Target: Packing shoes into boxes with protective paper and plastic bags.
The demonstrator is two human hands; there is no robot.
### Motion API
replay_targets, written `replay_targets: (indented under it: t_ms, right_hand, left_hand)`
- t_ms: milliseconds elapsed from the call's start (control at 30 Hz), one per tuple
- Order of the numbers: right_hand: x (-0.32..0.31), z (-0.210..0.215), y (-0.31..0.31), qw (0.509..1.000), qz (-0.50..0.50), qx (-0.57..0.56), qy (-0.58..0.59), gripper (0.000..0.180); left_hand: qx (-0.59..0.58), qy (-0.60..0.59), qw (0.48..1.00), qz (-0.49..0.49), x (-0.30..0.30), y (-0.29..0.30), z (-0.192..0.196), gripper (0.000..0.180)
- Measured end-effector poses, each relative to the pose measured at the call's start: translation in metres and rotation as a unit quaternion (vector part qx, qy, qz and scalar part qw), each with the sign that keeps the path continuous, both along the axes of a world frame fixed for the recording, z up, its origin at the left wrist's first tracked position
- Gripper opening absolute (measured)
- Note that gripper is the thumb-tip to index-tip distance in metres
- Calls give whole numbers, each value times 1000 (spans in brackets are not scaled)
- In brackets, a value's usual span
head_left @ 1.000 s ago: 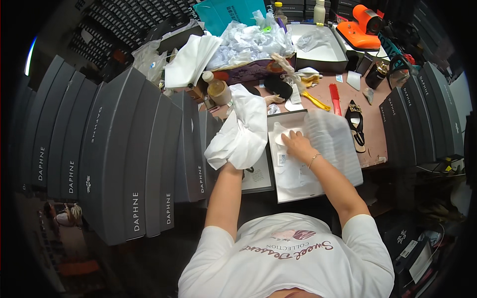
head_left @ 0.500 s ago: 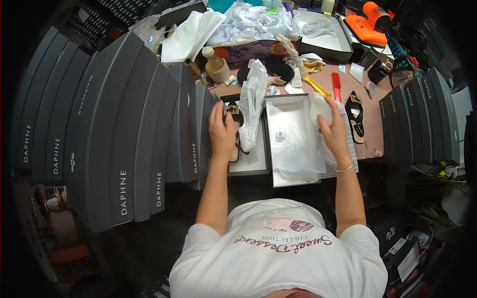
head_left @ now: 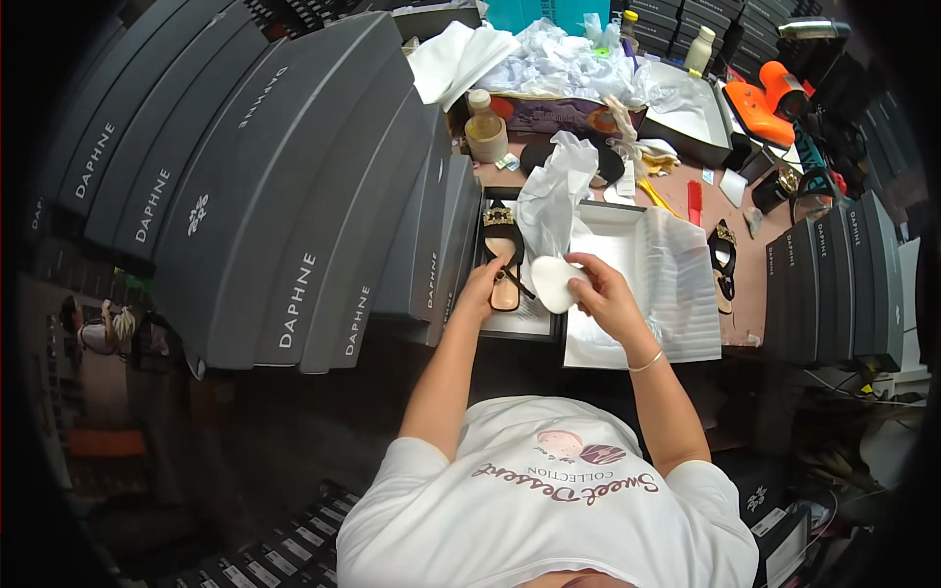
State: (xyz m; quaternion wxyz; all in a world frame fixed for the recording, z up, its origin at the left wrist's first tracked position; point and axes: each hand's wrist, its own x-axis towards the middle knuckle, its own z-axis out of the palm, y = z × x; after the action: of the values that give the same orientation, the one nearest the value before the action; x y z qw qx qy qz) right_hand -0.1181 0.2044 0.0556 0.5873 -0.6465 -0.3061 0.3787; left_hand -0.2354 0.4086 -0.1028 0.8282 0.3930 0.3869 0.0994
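Note:
My left hand (head_left: 478,290) is closed on the side of a black pointed sandal (head_left: 503,235) with a jewelled buckle and a beige insole. The sandal lies in a dark shoebox (head_left: 529,321), and a thin black strap sticks out beside it. Between the fingers and thumb of my right hand (head_left: 605,294) is a white rounded pad (head_left: 555,282), held over the box's right edge. Crumpled white tissue paper (head_left: 559,191) rises behind the pad. Right of it sits a white-lined box part (head_left: 606,230), partly covered by a white foam sheet (head_left: 676,284).
Tall rows of grey shoeboxes (head_left: 294,216) stand on the left, others (head_left: 833,284) on the right. A matching sandal (head_left: 723,265) lies on the pink tabletop (head_left: 747,309). Farther back are a red brush (head_left: 695,202), a bottle (head_left: 485,129), a tissue-filled carton (head_left: 549,116) and an orange tool (head_left: 760,113).
My right hand has brought the white pad left and nearer, toward the sandal. My left hand has slid from the buckle end down to the sandal's side. The whole view has shifted.

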Motion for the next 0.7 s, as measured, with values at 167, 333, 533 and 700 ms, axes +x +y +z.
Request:
replay_targets:
  t_ms: [167, 333, 533, 700]
  right_hand:
    - [4, 11, 32, 994, -16, 26, 105, 22]
    - [-21, -20, 49, 996, 53, -76, -10, 22]
    - [-48, -40, 54, 926, 108, -98, -348, 36]
    - [-47, -35, 43, 777, 41, -108, -619, 32]
  left_hand:
    - [122, -46, 991, 23, -14, -55, 50, 33]
    - [187, -92, 977, 51, -39, -103, 60, 45]
    - [204, -83, 972, 87, -48, -115, 51, 41]
    - [174, -103, 979, 18, -67, -115, 78, 54]
